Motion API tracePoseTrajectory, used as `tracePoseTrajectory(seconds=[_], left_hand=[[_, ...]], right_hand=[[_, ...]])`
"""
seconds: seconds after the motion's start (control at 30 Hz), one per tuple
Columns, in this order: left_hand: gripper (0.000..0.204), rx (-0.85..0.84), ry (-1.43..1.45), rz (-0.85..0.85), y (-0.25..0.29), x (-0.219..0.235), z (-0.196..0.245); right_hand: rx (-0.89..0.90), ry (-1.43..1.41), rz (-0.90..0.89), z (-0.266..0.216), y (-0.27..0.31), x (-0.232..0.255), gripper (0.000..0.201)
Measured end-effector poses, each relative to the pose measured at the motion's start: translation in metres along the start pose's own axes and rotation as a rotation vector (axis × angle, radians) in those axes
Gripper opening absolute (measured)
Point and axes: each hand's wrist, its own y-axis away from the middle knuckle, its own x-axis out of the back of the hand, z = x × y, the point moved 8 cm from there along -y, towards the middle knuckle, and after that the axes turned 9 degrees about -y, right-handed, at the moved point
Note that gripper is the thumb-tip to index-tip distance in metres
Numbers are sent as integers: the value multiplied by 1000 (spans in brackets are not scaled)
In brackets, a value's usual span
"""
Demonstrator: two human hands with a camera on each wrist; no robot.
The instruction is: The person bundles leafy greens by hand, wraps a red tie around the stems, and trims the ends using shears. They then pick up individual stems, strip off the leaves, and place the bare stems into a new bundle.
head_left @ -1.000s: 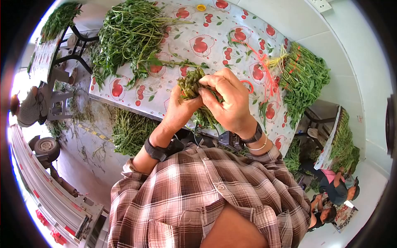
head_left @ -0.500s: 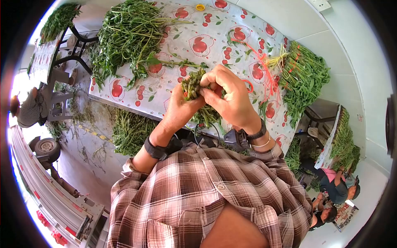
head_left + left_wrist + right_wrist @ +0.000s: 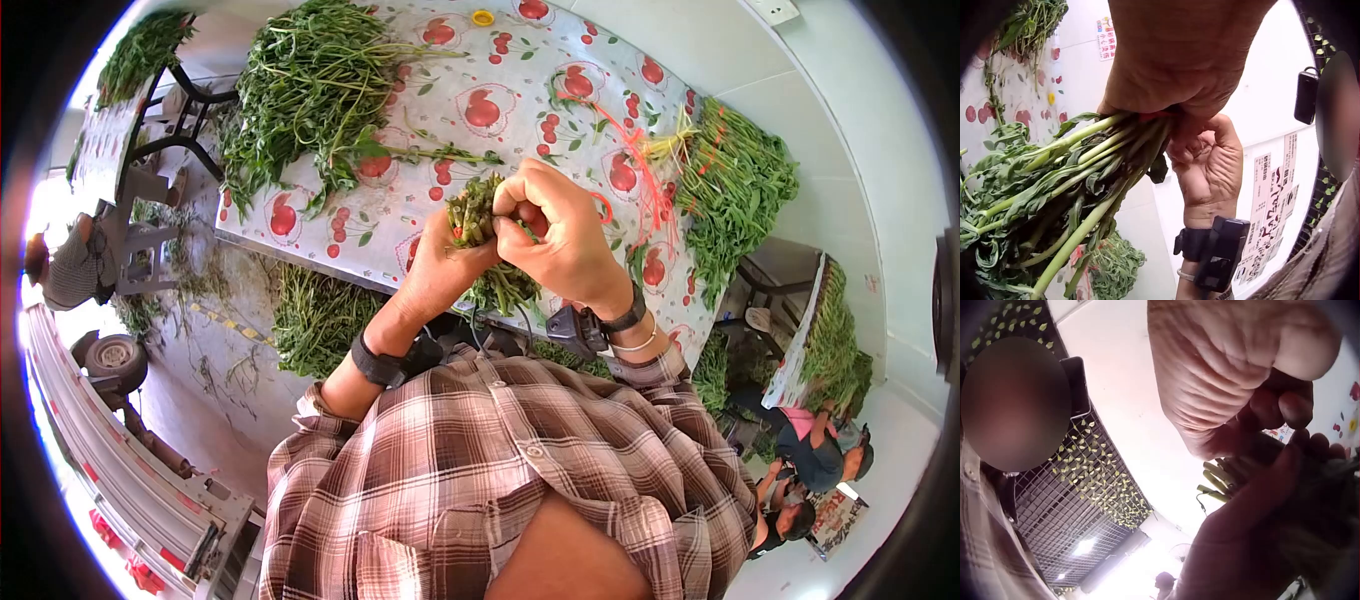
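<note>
In the head view my left hand [image 3: 440, 265] grips a bundle of greens [image 3: 473, 212], its cut stem ends up and away from me. My right hand [image 3: 560, 235] is against the bundle's right side, fingers curled and thumb tip meeting the index finger. A red tie [image 3: 1157, 115] crosses the stems in the left wrist view, running toward the right fingers; their pinch on it is mostly hidden. Leafy tops [image 3: 1035, 206] hang below the left hand [image 3: 1179, 56]. Stem ends [image 3: 1216, 481] show between both hands in the right wrist view.
A large heap of greens [image 3: 315, 90] lies on the table [image 3: 400, 240] at left. Red strips [image 3: 650, 195] and tied bundles [image 3: 735, 180] lie at right, a yellow ring [image 3: 483, 18] at the far edge. Other people [image 3: 815, 455] are at lower right.
Both hands and the bundle have shifted slightly to the right. My right fingers have curled in more tightly beside the stems, and the right wrist has turned a little.
</note>
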Motion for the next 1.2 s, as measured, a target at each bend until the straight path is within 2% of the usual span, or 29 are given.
tracePoseTrajectory(seconds=[0.17,0.23,0.27,0.33,0.37,0.43,0.57,0.63,0.67,0.7,0.77,0.8,0.83,0.87,0.9,0.93,0.97,1.03,1.07,1.1,1.2], left_hand=[[19,36,96,-12,1,-3,9],[19,32,46,-16,1,-3,10],[19,27,-5,-20,1,-3,11],[19,31,16,-5,2,-5,10],[18,35,37,8,2,-6,9],[18,27,-13,23,2,-3,5],[18,58,-75,75,1,0,5],[19,42,-78,52,1,-2,9],[19,25,-84,26,1,-5,11],[19,25,-83,27,2,-5,9],[18,-85,-206,-5,1,-10,11],[26,38,-351,-82,3,-11,9],[26,34,-352,-91,5,-12,-4],[31,-154,-325,-20,9,-11,-12],[37,-342,-294,54,14,-8,-1],[43,-231,-308,-30,14,-9,-13],[43,-240,-307,-45,15,-13,-15],[41,-153,115,-16,16,-16,-21],[29,-110,184,58,16,-16,-23],[29,-121,189,19,18,-21,-18],[23,0,-16,21,24,-7,-18]], right_hand=[[-13,-98,51,6,2,1,11],[-155,-307,86,18,6,2,10],[-155,-307,86,16,7,1,10],[-226,-485,169,20,9,3,8],[-226,-486,168,19,10,2,8],[-140,-310,140,12,9,2,9],[-161,-234,57,10,6,6,9],[186,-65,161,-21,-2,18,20],[201,8,68,-21,-3,18,33],[201,8,67,-22,-7,18,33],[308,53,-105,-37,-13,2,36],[328,131,-193,-38,-11,-9,35],[326,136,-185,-37,-8,-14,35],[360,267,-260,-34,-1,-28,35],[394,398,-340,-29,6,-39,36],[387,400,-340,-23,7,-39,43],[383,412,-326,-21,8,-37,43],[378,345,-338,-20,12,-38,44],[396,327,-312,-20,12,-37,49],[384,355,-285,-17,12,-38,49],[382,188,-220,-20,13,-31,63]])
